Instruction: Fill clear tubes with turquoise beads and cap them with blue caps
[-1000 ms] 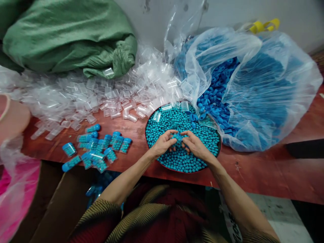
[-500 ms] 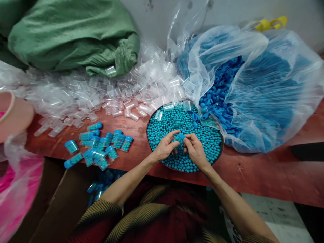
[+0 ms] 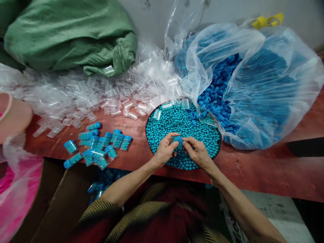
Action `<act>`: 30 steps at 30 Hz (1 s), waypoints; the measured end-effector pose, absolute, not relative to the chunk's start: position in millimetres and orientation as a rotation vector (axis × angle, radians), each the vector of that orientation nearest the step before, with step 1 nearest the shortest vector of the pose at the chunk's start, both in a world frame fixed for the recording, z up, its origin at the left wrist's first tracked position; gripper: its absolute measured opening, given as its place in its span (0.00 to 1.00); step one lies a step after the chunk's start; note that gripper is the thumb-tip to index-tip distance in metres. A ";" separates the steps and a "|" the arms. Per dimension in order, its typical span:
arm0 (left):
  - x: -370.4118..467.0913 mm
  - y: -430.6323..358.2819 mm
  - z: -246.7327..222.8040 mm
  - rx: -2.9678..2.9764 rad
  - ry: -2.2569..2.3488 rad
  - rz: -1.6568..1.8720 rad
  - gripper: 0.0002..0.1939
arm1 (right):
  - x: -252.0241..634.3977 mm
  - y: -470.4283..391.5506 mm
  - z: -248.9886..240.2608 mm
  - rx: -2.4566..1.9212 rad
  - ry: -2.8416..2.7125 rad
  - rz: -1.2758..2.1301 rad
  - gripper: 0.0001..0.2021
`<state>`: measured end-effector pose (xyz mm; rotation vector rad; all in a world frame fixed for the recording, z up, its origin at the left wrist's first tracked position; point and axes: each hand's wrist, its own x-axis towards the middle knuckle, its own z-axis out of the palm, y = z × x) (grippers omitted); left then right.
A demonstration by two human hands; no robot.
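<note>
Over a round tray of turquoise beads [image 3: 202, 141], my left hand [image 3: 165, 148] is closed around a small bead-filled container with a blue cap [image 3: 179, 140]. The fingertips of my right hand [image 3: 196, 150] are pressed together at the right side of that cap. Clear empty containers [image 3: 157, 114] and a few blue caps [image 3: 193, 116] lie on the beads at the tray's far side. Filled, blue-capped containers [image 3: 98, 153] are scattered on the red table [image 3: 134, 135] to the left.
A heap of clear containers [image 3: 76, 91] runs along the back, under a green sack [image 3: 71, 37]. An open plastic bag [image 3: 265, 91] of blue caps stands at the right. A pink tub [image 3: 15, 118] is at the left, above a pink-filled bag [image 3: 20, 195].
The blue cap between my hands has tilted to show its rounded top. My right hand has shifted slightly right and down. The whole view has moved a little.
</note>
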<state>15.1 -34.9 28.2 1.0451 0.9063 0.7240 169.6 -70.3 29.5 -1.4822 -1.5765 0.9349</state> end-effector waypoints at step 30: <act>11.3 -41.7 38.9 1.182 0.828 0.792 0.14 | 137.3 -76.0 20.4 -1.530 -1.992 0.070 0.35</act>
